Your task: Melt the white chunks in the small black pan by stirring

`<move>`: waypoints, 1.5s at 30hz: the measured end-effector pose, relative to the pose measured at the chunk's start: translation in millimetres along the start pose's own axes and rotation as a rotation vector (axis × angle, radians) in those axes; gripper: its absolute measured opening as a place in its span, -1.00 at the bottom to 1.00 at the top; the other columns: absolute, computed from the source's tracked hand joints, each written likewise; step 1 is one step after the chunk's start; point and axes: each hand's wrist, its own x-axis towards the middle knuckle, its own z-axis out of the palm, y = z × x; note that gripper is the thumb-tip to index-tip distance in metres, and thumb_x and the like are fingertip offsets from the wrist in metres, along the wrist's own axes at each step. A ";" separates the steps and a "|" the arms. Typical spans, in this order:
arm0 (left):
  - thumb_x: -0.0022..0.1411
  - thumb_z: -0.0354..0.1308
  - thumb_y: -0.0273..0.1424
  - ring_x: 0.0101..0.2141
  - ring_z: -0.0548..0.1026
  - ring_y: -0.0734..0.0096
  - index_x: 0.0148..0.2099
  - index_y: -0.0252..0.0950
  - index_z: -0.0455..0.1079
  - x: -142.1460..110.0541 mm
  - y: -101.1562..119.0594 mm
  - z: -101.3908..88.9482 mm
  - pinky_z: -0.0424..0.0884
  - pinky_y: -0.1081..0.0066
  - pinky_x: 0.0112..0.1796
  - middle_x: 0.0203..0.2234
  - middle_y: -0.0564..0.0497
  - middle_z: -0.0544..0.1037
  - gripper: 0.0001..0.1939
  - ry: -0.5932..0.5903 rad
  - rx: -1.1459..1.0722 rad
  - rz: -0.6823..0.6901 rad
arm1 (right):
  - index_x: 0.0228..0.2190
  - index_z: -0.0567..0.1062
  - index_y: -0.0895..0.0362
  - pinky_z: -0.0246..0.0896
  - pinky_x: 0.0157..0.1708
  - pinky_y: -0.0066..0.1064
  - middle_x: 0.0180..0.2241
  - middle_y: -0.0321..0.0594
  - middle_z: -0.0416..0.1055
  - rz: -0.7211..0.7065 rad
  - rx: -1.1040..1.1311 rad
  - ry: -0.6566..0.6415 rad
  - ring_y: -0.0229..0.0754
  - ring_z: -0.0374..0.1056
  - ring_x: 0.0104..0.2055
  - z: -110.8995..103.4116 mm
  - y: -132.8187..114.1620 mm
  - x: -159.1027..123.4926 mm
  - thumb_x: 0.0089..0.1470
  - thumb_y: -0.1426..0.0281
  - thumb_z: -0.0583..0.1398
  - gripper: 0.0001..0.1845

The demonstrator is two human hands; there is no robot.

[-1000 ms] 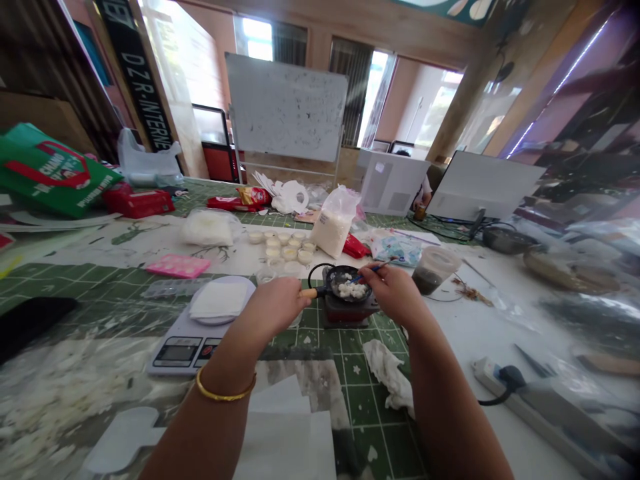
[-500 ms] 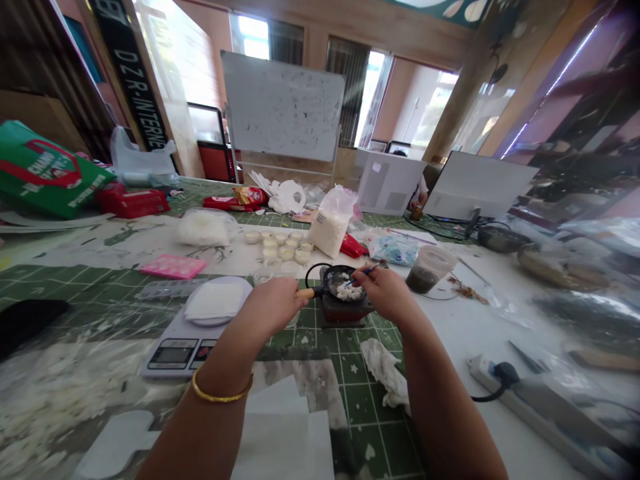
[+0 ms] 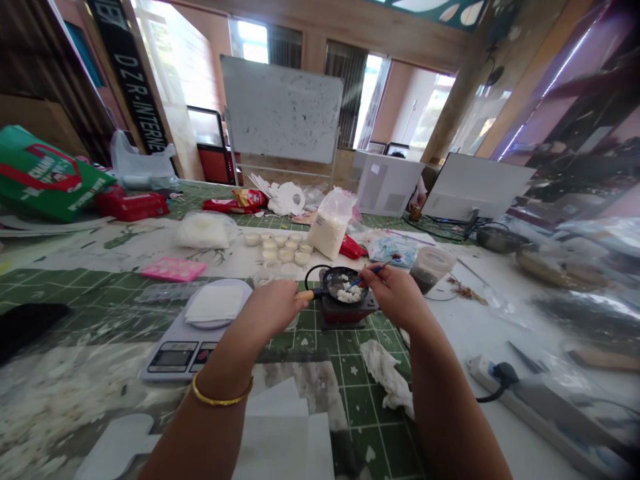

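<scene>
A small black pan (image 3: pixel 331 291) with white lumps (image 3: pixel 351 292) in it rests on a little dark red electric stove (image 3: pixel 345 312). My left hand (image 3: pixel 280 303) is closed around the pan's wooden handle (image 3: pixel 305 295). Pinched in my right hand (image 3: pixel 393 293) is a thin blue stick, perhaps a brush (image 3: pixel 369 274), with its lower end among the lumps. Left of the pan, a digital kitchen scale (image 3: pixel 200 327) carries a stack of white sheets (image 3: pixel 215 300). A crumpled white tissue (image 3: pixel 385 373) lies near my right forearm.
Behind the pan stand several small cups of pale wax-like material (image 3: pixel 286 255) and a bag of white granules (image 3: pixel 330 230). A plastic tub of dark contents (image 3: pixel 431 270) is at the right, beyond a power strip (image 3: pixel 530 407). A pink mold (image 3: pixel 173 269) lies left.
My right hand has shifted slightly right, and the stick leans lower across the pan. The white lumps are gathered more toward the pan's right side. My left hand keeps its grip.
</scene>
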 end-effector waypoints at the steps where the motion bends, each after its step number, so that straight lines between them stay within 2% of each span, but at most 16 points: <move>1: 0.13 -0.10 -0.19 -0.45 0.41 0.30 -0.41 -0.26 0.32 0.0 0.2 -0.3 0.08 0.43 -0.54 -0.47 -0.04 0.47 -0.70 0.000 -0.001 -0.003 | -0.49 0.49 0.10 0.05 -0.42 -0.43 -0.47 -0.20 0.48 0.000 -0.027 -0.024 -0.19 0.34 -0.40 0.2 -0.4 0.1 0.07 0.22 -0.01 -0.65; 3: 0.13 -0.10 -0.18 -0.46 0.42 0.31 -0.41 -0.27 0.33 -0.1 0.3 -1.0 0.09 0.43 -0.54 -0.47 -0.04 0.47 -0.69 -0.008 -0.010 -0.008 | -0.50 0.49 0.12 0.03 -0.44 -0.42 -0.48 -0.18 0.47 0.001 -0.076 -0.071 -0.18 0.33 -0.41 0.5 -1.2 0.3 0.07 0.24 0.00 -0.65; 8: 0.13 -0.11 -0.18 -0.44 0.42 0.31 -0.40 -0.26 0.34 0.1 -0.5 -1.6 0.11 0.43 -0.52 -0.46 -0.05 0.48 -0.69 -0.014 -0.007 -0.005 | -0.46 0.50 0.09 0.03 -0.45 -0.44 -0.49 -0.23 0.46 -0.007 0.009 -0.038 -0.21 0.32 -0.42 -2.4 -1.9 -1.9 0.08 0.18 -0.02 -0.62; 12: 0.12 -0.10 -0.20 -0.44 0.42 0.30 -0.40 -0.25 0.34 0.6 -1.1 -0.8 0.10 0.42 -0.53 -0.45 -0.04 0.48 -0.71 -0.007 -0.004 -0.009 | -0.48 0.49 0.11 0.04 -0.43 -0.43 -0.49 -0.21 0.47 0.001 -0.034 -0.078 -0.20 0.32 -0.42 -1.0 -0.7 -0.2 0.07 0.22 0.00 -0.65; 17: 0.12 -0.10 -0.19 -0.44 0.42 0.31 -0.41 -0.25 0.33 0.4 -0.4 -1.2 0.10 0.43 -0.53 -0.46 -0.03 0.48 -0.71 -0.019 -0.006 -0.016 | -0.40 0.49 0.09 0.08 -0.33 -0.42 -0.39 -0.21 0.50 0.033 -0.022 0.082 -0.18 0.36 -0.30 0.5 5.7 5.1 0.09 0.22 -0.01 -0.66; 22: 0.11 -0.08 -0.18 -0.45 0.42 0.31 -0.42 -0.26 0.32 0.0 -0.8 -2.1 0.10 0.44 -0.53 -0.48 -0.03 0.48 -0.71 -0.019 -0.029 -0.019 | -0.48 0.49 0.14 0.08 -0.36 -0.41 -0.43 -0.13 0.49 0.017 -0.123 -0.037 -0.16 0.36 -0.36 0.7 8.3 6.5 0.09 0.25 -0.02 -0.64; 26: 0.08 -0.02 -0.19 -0.45 0.43 0.32 -0.42 -0.26 0.32 0.8 -1.0 -2.0 0.08 0.45 -0.55 -0.48 -0.02 0.48 -0.74 -0.040 -0.045 -0.029 | -0.43 0.49 0.11 0.09 -0.36 -0.42 -0.41 -0.18 0.49 -0.004 -0.050 0.019 -0.18 0.36 -0.34 1.3 6.3 5.1 0.10 0.22 -0.03 -0.64; 30: 0.09 -0.02 -0.19 -0.41 0.45 0.30 -0.40 -0.27 0.34 2.2 -0.6 -0.7 0.12 0.44 -0.52 -0.44 -0.05 0.50 -0.74 -0.027 -0.026 -0.020 | -0.49 0.48 0.14 0.08 -0.39 -0.42 -0.47 -0.15 0.48 -0.013 -0.073 -0.059 -0.18 0.36 -0.38 0.4 5.5 3.5 0.06 0.26 0.00 -0.67; 36: 0.12 -0.09 -0.17 -0.44 0.42 0.33 -0.40 -0.26 0.36 2.1 -0.7 -0.6 0.12 0.44 -0.52 -0.46 -0.04 0.49 -0.69 -0.039 -0.050 0.015 | -0.35 0.44 0.12 0.12 -0.42 -0.43 -0.51 -0.29 0.46 0.011 0.219 0.098 -0.24 0.34 -0.45 -1.1 14.3 7.7 -0.02 0.30 0.05 -0.77; 41: 0.12 -0.11 -0.13 -0.43 0.42 0.32 -0.40 -0.27 0.35 1.4 -0.4 -1.2 0.10 0.45 -0.53 -0.46 -0.06 0.49 -0.65 -0.032 -0.068 0.032 | -0.43 0.44 0.17 0.13 -0.45 -0.43 -0.59 -0.28 0.42 0.032 0.293 -0.024 -0.25 0.32 -0.50 -4.7 20.6 19.9 -0.04 0.24 0.08 -0.74; 43: 0.12 -0.11 -0.14 -0.44 0.42 0.32 -0.41 -0.27 0.34 0.5 -0.3 -2.4 0.10 0.45 -0.53 -0.45 -0.05 0.49 -0.66 -0.040 -0.071 0.033 | -0.45 0.45 0.17 0.12 -0.46 -0.42 -0.61 -0.28 0.41 0.046 0.267 -0.015 -0.25 0.30 -0.52 -10.7 22.7 17.2 -0.02 0.15 0.07 -0.66; 45: 0.12 -0.11 -0.16 -0.44 0.41 0.32 -0.42 -0.27 0.34 -0.4 0.0 -3.8 0.09 0.45 -0.54 -0.45 -0.05 0.49 -0.67 -0.051 -0.072 0.034 | -0.43 0.46 0.17 0.11 -0.48 -0.43 -0.60 -0.27 0.41 0.057 0.277 0.047 -0.26 0.29 -0.53 -17.5 25.9 8.0 -0.01 0.09 0.06 -0.60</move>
